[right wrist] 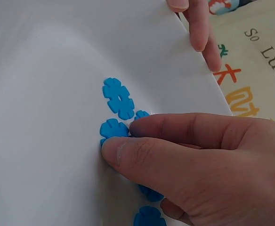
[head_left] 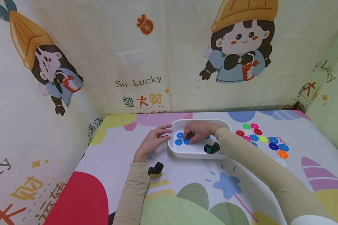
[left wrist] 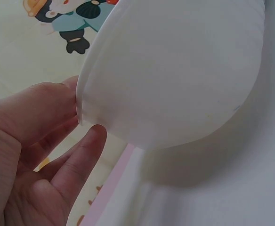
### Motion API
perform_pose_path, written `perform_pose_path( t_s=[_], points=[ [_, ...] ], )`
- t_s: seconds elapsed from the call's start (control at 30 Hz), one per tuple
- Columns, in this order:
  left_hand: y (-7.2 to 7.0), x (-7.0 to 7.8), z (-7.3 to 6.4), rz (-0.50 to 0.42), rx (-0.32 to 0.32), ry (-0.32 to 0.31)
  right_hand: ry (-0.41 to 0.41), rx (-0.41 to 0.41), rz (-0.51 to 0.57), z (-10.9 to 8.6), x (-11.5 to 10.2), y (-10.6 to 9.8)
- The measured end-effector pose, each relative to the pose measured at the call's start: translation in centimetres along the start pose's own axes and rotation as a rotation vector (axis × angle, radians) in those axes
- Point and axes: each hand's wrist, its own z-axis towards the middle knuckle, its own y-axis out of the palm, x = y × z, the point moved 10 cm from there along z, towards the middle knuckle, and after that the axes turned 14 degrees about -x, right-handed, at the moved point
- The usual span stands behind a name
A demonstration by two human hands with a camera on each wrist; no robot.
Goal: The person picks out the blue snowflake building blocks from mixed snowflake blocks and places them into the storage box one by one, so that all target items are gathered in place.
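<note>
A white oblong tray (head_left: 198,155) holds several blue flower-shaped discs (head_left: 178,142) with notched edges. My right hand (head_left: 198,130) reaches into it from the right, palm down. Thumb and forefinger pinch one blue flower-shaped disc (right wrist: 114,129), partly covered by the thumb. Another blue disc (right wrist: 118,99) lies flat just past the fingertips, and more show under the hand. At the tray's left end, my left hand (head_left: 155,139) has its fingers extended, fingertips touching the rim and outer wall, as the left wrist view shows up close.
Right of the tray, loose flower discs in several colours lie on the patterned tablecloth, among them an orange disc (head_left: 283,154) and a green disc (head_left: 246,126). A printed cloth wall (head_left: 183,93) rises behind the table. Each wrist carries a black camera (head_left: 156,168).
</note>
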Motion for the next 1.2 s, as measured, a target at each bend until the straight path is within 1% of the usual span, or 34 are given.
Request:
perform_pose_path(
  t_s=[0.2,0.33,0.47,0.57,0.7,0.97,1.03,1.1,1.2],
  points=[
    [0.0,0.0,0.1,0.001,-0.003,-0.003,0.002,0.000,0.022,-0.1,0.1,0.0],
    [-0.2,-1.2,0.6,0.008,0.007,0.000,0.013,0.002,0.038,-0.2,0.3,0.0],
    [-0.6,-2.5,1.0,0.016,0.023,0.022,0.030,-0.002,0.064,-0.5,0.6,-0.1],
    [-0.7,-2.7,1.1,0.029,0.033,0.035,0.037,-0.004,0.093,-0.8,0.8,-0.4],
    [-0.8,-2.7,1.1,0.043,0.039,0.035,0.030,0.009,0.117,-1.4,0.8,-0.7],
    [-0.9,-2.8,1.0,0.051,0.051,0.019,0.035,0.069,0.144,-3.2,0.7,-1.6],
    [-0.9,-2.8,1.0,0.052,0.051,0.016,0.038,0.094,0.142,-3.8,0.6,-1.8],
    [-0.9,-2.9,1.0,0.050,0.051,0.010,0.060,0.119,0.152,-4.5,0.6,-2.0],
    [-0.9,-3.0,0.9,0.050,0.054,0.006,0.078,0.173,0.164,-5.6,0.3,-2.5]
  ],
)
